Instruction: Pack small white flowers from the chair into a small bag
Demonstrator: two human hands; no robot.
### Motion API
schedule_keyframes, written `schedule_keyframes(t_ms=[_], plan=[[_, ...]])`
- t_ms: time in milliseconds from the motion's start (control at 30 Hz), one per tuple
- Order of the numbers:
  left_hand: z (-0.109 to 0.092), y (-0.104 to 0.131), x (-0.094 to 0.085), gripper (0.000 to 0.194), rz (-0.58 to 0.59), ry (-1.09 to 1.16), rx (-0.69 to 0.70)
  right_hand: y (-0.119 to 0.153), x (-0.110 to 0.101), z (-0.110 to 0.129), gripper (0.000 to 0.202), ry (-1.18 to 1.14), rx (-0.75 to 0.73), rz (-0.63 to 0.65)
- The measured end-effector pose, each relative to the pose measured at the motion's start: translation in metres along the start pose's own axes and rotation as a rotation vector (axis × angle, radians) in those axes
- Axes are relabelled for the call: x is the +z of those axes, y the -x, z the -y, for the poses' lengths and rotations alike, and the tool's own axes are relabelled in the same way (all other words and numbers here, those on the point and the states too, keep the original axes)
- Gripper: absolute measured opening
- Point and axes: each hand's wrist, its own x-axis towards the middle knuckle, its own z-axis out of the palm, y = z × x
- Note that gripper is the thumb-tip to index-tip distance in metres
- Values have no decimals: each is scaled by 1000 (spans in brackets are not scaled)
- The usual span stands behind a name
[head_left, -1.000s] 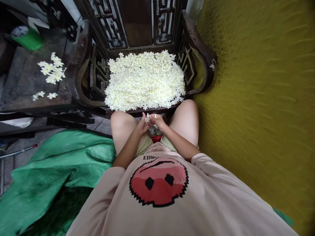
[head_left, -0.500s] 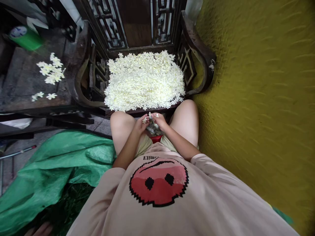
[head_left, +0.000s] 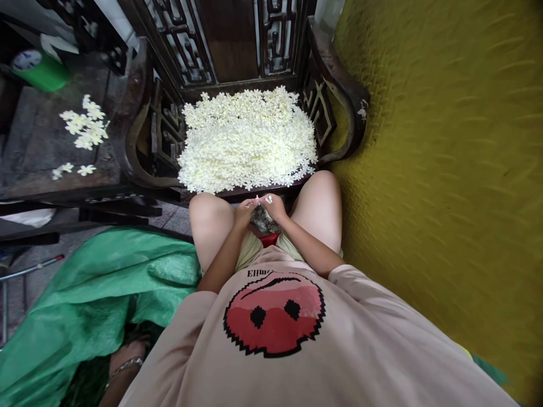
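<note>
My left hand and my right hand meet between my knees, fingertips almost touching. The fingers of both are bent and closed. Small white flowers show at the fingertips: one flower is held against my right thumb and forefinger, and a bit of white shows at the left fingers. A tiny white tip sits where the fingertips meet. Just beyond my hands, a thick layer of white flowers covers the seat of a carved dark wooden chair. Below my hands lies something mottled grey that I cannot make out.
On the dark side table at left lie a few loose flowers and a green roll. A green sheet spreads at lower left, where another person's hand with a bracelet reaches over dark greenery. A yellow textured wall stands at right.
My left fingers have turned inward; the flower that showed at them is now mostly hidden. The other person's hand has moved up and right into the greenery. The view has shifted slightly.
</note>
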Motion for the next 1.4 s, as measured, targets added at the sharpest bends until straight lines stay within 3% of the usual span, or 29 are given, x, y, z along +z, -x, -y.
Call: schedule_keyframes(t_ms=[233, 500, 733, 1033, 1400], plan=[[2, 0, -2, 20, -82, -197, 85, 1, 0, 2, 11, 92, -46, 1], [-2, 0, 0, 17, -114, -115, 46, 8, 0, 1, 12, 200, -147, -10], [-6, 0, 1, 22, -50, 179, -193, 7, 3, 0, 10, 164, -147, -4], [-10, 1, -1, 32, 42, 322, -195, 10, 6, 0, 13, 64, -175, 34], [-16, 6, 1, 39, 181, 455, -241, 6, 6, 4, 24, -124, 14, 129]])
